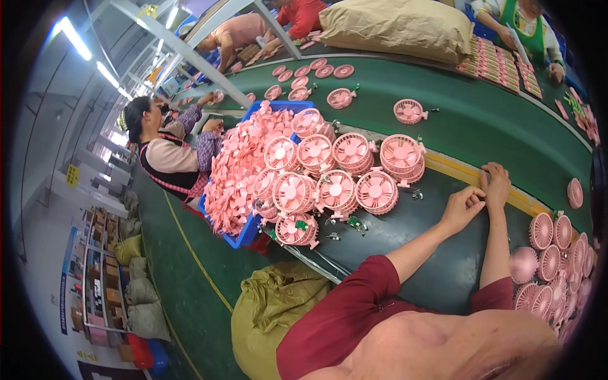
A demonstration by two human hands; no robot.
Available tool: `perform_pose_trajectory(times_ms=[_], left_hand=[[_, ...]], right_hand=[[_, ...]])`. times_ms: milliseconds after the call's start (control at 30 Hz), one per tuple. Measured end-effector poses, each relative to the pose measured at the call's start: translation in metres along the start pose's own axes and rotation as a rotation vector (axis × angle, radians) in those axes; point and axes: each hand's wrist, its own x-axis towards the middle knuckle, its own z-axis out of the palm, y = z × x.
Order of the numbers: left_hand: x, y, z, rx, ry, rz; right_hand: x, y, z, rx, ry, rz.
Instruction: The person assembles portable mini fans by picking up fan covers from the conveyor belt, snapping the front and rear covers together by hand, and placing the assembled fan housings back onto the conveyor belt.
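At the far left a blue bin (246,235) brims with loose pink blades (237,168). Just right of it, stacks of pink fan cages (335,166) stand in two rows on the dark counter (443,266), with small green boards (353,221) and screws lying by the nearest stack.

Both bare forearms run up from the red sleeves at the lower edge and meet near the yellow strip (459,172) along the counter's far edge. The left hand (463,206) lies palm down, wrist slightly bent, its fingers (475,193) curled loosely with the tips on the counter beside the strip. The right hand (496,183) rests just beyond it, fingers bent over the strip, the two hands touching or nearly so. Neither seems to hold anything, though something small under the fingertips would be hidden.

Further right, a second heap of cages (557,266) lies beside the right elbow, well apart from the hands.
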Motion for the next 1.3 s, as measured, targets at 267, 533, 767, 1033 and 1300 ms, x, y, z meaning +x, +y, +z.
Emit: perform_pose_trajectory(times_ms=[267,533,767,1033,1300], left_hand=[[-0.003,0.0,-0.002,-0.025,0.027,0.047],[-0.004,-0.002,-0.001,-0.03,0.057,0.094],[-0.002,-0.005,0.001,-0.021,0.042,0.093],[-0.003,-0.004,0.0,0.02,0.038,0.114],[-0.003,-0.003,0.0,0.021,0.031,0.091]], right_hand=[[0.001,0.013,0.01,-0.009,-0.007,-0.056],[0.002,0.017,0.011,-0.022,0.011,-0.131],[0.004,0.018,0.009,-0.03,-0.032,-0.115],[0.003,0.015,0.009,-0.029,-0.026,-0.094],[0.002,0.014,0.011,-0.013,-0.013,-0.087]])
